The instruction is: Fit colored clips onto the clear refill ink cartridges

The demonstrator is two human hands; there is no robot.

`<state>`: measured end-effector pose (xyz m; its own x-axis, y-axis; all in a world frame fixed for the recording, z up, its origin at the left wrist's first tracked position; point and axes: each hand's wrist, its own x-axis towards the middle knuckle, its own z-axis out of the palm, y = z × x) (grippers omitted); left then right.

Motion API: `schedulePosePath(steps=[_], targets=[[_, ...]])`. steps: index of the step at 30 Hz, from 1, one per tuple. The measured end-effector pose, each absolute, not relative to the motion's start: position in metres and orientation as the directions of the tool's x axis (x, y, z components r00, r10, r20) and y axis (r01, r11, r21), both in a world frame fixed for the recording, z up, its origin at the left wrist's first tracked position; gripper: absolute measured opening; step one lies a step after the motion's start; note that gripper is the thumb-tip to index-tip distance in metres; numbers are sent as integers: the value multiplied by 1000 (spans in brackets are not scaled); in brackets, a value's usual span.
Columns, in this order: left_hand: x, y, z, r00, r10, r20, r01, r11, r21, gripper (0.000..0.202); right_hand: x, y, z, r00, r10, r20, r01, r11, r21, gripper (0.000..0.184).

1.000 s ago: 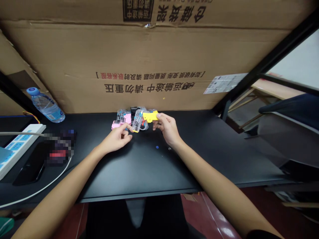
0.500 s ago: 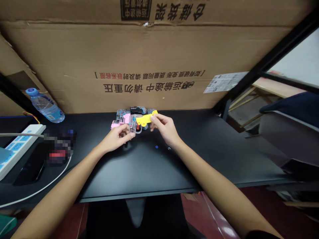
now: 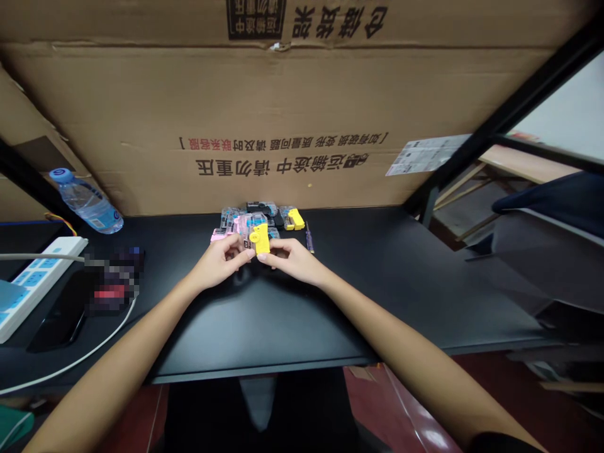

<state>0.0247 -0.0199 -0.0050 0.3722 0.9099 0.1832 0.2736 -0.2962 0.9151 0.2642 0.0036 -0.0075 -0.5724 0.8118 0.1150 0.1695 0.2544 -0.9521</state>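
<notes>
My left hand (image 3: 221, 262) and my right hand (image 3: 292, 259) meet over the black desk (image 3: 283, 314), both pinched on one small clear plastic piece with a yellow part (image 3: 259, 239). The yellow part stands upright between my fingertips. Just behind it lies a cluster of similar small pieces: a pink one (image 3: 221, 234), clear ones (image 3: 231, 217), a dark one (image 3: 258, 207) and another yellow one (image 3: 296, 219). A thin pen-like tool (image 3: 309, 238) lies on the desk to the right of my right hand.
A big cardboard box (image 3: 283, 113) stands along the back of the desk. At the left are a water bottle (image 3: 87, 201), a white power strip (image 3: 35, 277), a white cable (image 3: 70, 365) and a dark phone (image 3: 56, 318). A black frame post (image 3: 472, 151) rises at right.
My right hand has come in toward the left hand. The yellow part it held out sideways now stands upright against the clear piece. A pen-like tool shows where the hand was.
</notes>
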Motion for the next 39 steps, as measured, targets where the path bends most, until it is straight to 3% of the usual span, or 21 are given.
schedulePosePath(steps=[5,12,17,22,25,32,39], targets=[[28,-23,-2,430,891,146,342,-310,887,35,267,8,-5,-468,868,167,47,213,-976,33],[29,-27,1,473,878,70,404,-287,869,45,270,13,-6,-453,879,146,21,174,-985,43],[27,-25,7,417,899,133,412,-318,854,51,294,33,4,-220,959,180,-11,182,-983,48],[25,-23,7,371,916,155,435,-319,842,48,327,57,6,-24,985,173,230,174,-957,18],[25,-23,6,379,913,152,449,-325,832,47,338,62,5,14,992,126,362,112,-925,17],[25,-24,4,396,906,147,480,-341,808,45,352,62,12,-65,997,-33,464,1,-886,7],[25,-25,1,449,883,134,488,-368,791,45,373,68,12,23,993,-118,580,-109,-807,5]])
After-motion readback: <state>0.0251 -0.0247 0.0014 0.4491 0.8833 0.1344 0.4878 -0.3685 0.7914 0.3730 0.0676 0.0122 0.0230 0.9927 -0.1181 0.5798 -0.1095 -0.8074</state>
